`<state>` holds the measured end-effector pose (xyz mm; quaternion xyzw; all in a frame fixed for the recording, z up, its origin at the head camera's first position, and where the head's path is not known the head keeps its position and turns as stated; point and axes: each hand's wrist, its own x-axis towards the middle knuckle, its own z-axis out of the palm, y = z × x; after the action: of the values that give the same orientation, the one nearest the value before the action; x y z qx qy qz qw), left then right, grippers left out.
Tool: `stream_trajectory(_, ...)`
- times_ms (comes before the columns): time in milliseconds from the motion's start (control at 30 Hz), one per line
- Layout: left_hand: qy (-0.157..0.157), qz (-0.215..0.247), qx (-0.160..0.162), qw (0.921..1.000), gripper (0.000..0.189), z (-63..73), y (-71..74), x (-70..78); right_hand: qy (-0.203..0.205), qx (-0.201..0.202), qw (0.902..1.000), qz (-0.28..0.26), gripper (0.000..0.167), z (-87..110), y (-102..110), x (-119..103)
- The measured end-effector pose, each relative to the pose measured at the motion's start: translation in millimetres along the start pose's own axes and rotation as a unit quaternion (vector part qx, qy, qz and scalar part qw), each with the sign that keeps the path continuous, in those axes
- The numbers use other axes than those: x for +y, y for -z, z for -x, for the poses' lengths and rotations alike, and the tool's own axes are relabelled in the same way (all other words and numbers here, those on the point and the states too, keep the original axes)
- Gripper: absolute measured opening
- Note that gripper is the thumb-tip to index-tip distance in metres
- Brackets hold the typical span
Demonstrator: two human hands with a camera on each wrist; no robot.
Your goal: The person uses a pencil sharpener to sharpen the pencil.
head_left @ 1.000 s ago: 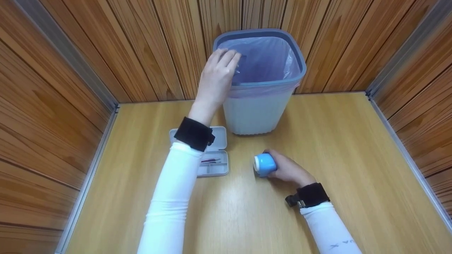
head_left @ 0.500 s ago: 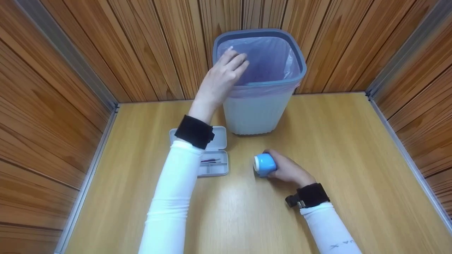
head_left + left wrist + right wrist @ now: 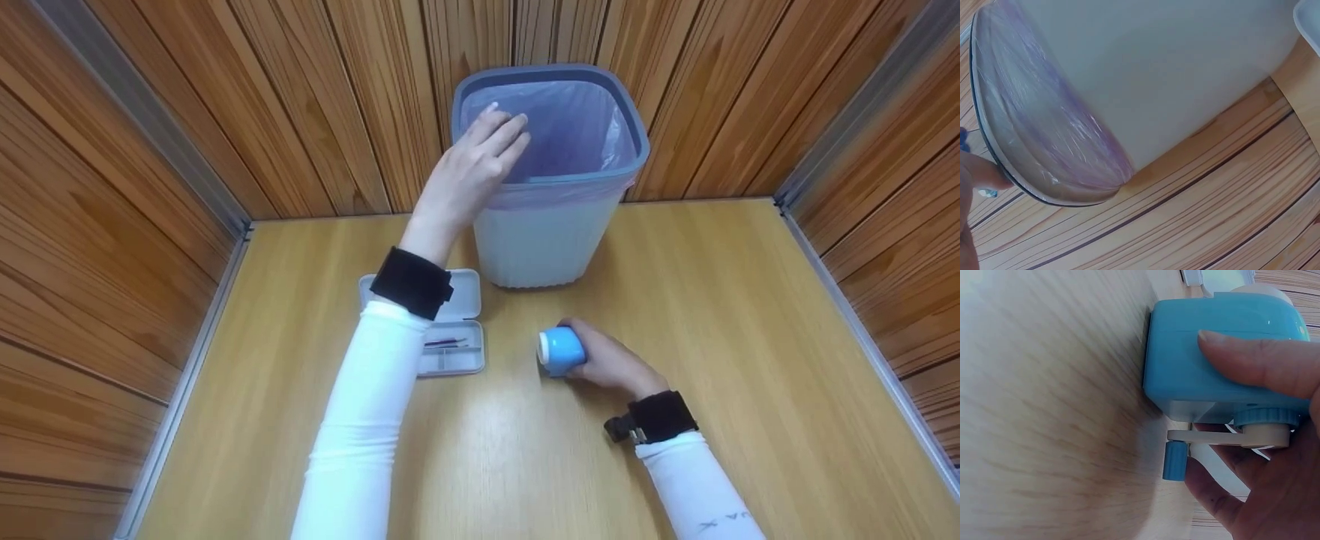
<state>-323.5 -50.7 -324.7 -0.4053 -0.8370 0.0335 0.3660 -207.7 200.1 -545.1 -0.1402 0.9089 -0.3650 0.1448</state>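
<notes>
My left hand point(image 3: 472, 165) is raised over the near left rim of a trash bin point(image 3: 551, 232), knuckles up. In the left wrist view its thumb point(image 3: 985, 171) lies by the rim, pinching a small clear and blue piece point(image 3: 988, 193) that is mostly hidden. My right hand point(image 3: 611, 361) grips a blue hand-crank pencil sharpener point(image 3: 564, 350), lying on its side on the table. The right wrist view shows the thumb across its body and the crank handle point(image 3: 1175, 460) by the fingers.
An open grey pencil case point(image 3: 461, 360) with slim pencil-like items lies left of the sharpener, partly under the left forearm. The bin has a clear liner point(image 3: 577, 112) folded over its rim. Wooden walls point(image 3: 315, 97) stand on the back and sides.
My left hand has turned slightly and shifted a little right over the bin. The clear glint by its fingers no longer shows in the head view. My right hand and the sharpener stay put.
</notes>
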Motion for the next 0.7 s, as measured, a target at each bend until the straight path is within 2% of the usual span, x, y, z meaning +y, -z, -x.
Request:
stream_trajectory(200, 0.019, 0.048, -0.014, 0.9986, 0.037, 1.6, 1.3, 0.0, -0.002, 0.001, 1.0, -0.007, 0.07, -0.6, 0.7, -0.9)
stream_trajectory(267, 0.024, 0.045, 0.01, 0.9986, 0.036, 2.5, 1.0, -1.0, 0.0, 0.002, 1.0, -0.006, 0.07, -1.2, 0.9, -1.3)
stream_trajectory(400, 0.051, 0.05, 0.084, 0.9939, 0.035, 7.7, 1.8, 0.3, 0.005, 0.004, 1.0, 0.004, 0.073, -1.8, 2.1, -1.5)
stream_trajectory(533, 0.093, 0.129, 0.129, 0.9787, 0.041, 19.4, 6.7, 8.9, -0.003, 0.0, 1.0, 0.005, 0.073, -1.4, 3.5, -0.8)
stream_trajectory(700, 0.134, 0.258, 0.163, 0.9427, 0.055, 39.4, 12.3, 24.9, -0.008, 0.002, 1.0, -0.003, 0.072, -1.9, 3.0, 0.0)
